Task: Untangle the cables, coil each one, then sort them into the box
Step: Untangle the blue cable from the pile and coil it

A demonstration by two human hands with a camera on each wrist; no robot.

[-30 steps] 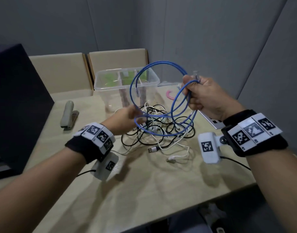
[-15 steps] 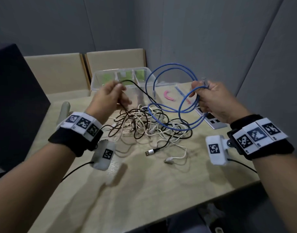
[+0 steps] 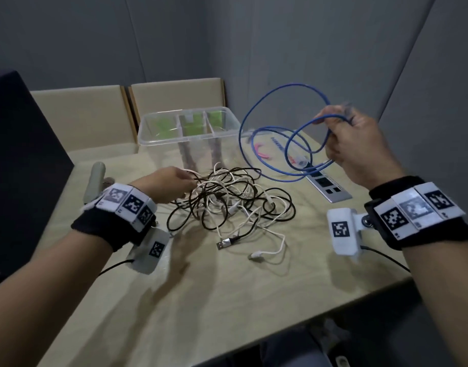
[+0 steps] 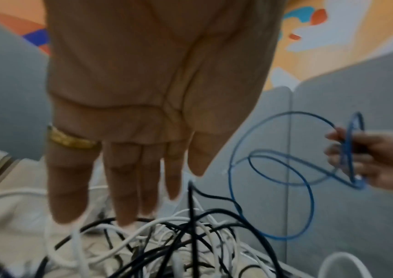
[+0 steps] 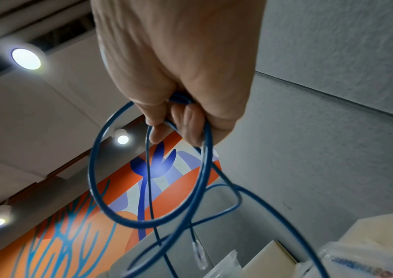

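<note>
Head view: we see the right hand point(image 3: 357, 147) gripping the blue cable point(image 3: 270, 107) in loops above the table point(image 3: 201, 300), beside the clear box point(image 3: 148, 128). Left wrist view alone shows the left hand point(image 4: 143, 94) flat, fingers point(image 4: 124, 188) straight over the black-and-white tangle point(image 4: 178, 244). Right wrist view: fingers curled round the blue loops

Clear glossy plastic box point(image 3: 174, 133); matt wood-look table point(image 3: 214, 292); smooth rubbery cables point(image 3: 227, 202).

No word, brand or number can be read anywhere. The wrist bands point(image 3: 129, 202) and the white camera housings point(image 3: 342, 230) carry only black-and-white square code markers, and blue print on a packet point(image 3: 277, 144) near the desk's far edge is too blurred.
</note>
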